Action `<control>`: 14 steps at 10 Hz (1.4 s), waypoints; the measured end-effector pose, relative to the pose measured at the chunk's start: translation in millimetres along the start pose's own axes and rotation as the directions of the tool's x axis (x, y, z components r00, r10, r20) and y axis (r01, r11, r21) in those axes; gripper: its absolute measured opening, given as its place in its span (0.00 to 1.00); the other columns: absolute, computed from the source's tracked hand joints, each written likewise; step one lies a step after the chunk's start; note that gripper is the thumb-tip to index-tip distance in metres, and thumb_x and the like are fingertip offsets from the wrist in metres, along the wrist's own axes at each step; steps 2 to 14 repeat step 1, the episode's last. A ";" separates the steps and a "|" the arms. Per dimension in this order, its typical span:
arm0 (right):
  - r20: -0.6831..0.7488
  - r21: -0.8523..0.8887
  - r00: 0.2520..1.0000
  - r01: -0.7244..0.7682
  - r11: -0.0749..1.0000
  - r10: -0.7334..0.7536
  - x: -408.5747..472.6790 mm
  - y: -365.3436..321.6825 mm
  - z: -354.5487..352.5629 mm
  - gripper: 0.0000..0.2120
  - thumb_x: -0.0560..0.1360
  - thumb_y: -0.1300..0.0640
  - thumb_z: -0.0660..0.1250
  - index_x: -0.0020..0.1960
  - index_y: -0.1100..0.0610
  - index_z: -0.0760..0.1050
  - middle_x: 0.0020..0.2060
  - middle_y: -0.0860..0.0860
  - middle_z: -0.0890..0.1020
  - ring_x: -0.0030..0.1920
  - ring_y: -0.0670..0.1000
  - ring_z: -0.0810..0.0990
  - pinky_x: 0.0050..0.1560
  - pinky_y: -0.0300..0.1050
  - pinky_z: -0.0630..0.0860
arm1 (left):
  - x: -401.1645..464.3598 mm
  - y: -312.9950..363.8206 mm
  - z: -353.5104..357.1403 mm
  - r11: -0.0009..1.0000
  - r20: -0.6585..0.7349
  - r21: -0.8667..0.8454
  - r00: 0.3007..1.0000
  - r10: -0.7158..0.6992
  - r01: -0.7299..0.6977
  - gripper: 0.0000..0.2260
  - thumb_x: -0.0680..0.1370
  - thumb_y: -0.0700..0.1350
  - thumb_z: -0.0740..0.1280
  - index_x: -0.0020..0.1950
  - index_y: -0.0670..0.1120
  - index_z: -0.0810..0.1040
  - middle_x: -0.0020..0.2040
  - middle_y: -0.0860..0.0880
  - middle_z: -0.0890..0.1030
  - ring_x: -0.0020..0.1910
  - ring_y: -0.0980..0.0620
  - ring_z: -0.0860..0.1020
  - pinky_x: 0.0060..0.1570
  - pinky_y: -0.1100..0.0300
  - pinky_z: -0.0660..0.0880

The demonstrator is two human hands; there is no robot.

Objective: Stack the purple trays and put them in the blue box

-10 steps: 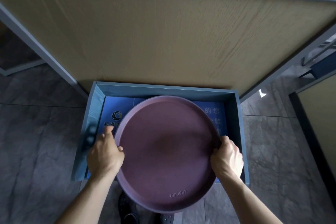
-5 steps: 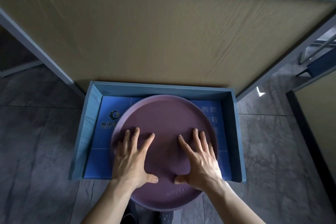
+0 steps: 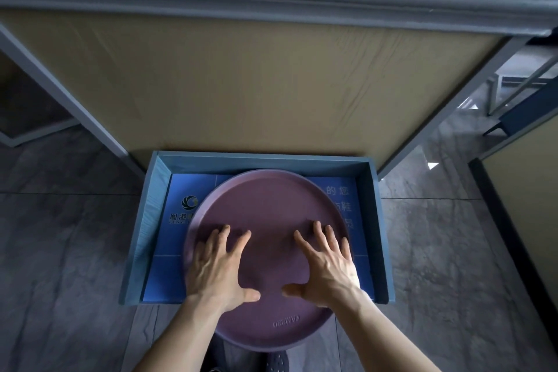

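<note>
I have my left hand (image 3: 216,272) and right hand (image 3: 327,266) splayed flat on the round purple tray (image 3: 268,211), gripping nothing. Beyond my fingertips it sits inside the blue box (image 3: 376,220); behind my wrists it overhangs the near wall. Pressing there could tip it out.

My arms bare from wrists back to frame edge, no sleeves showing. Left grip (image 3: 218,270) and right grip (image 3: 324,267) bare too: no gloves, rings or watch. Behind grips, dark shoes (image 3: 276,362) with dotted toe texture, partly hidden.
</note>
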State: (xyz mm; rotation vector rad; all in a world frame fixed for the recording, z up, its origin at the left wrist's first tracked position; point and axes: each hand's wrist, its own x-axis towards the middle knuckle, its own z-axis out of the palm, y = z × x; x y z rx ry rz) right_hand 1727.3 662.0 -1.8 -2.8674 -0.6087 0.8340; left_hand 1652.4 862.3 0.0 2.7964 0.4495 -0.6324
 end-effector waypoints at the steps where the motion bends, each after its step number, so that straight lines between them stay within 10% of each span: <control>1: -0.002 0.061 1.000 0.001 0.998 -0.001 -10.2 -1.0 -19.2 0.53 0.62 0.24 0.65 0.78 0.37 0.41 0.80 0.53 0.42 0.80 0.58 0.40 0.78 0.63 0.44 | -12.2 2.1 -17.7 1.000 0.009 0.007 1.000 0.026 -0.026 0.55 0.62 0.71 0.71 0.80 0.61 0.45 0.83 0.49 0.48 0.81 0.45 0.48 0.78 0.46 0.47; 14: -0.002 0.061 1.000 0.001 0.998 -0.001 -10.2 -1.0 -19.2 0.53 0.62 0.24 0.65 0.78 0.37 0.41 0.80 0.53 0.42 0.80 0.58 0.40 0.78 0.63 0.44 | -12.2 2.1 -17.7 1.000 0.009 0.007 1.000 0.026 -0.026 0.55 0.62 0.71 0.71 0.80 0.61 0.45 0.83 0.49 0.48 0.81 0.45 0.48 0.78 0.46 0.47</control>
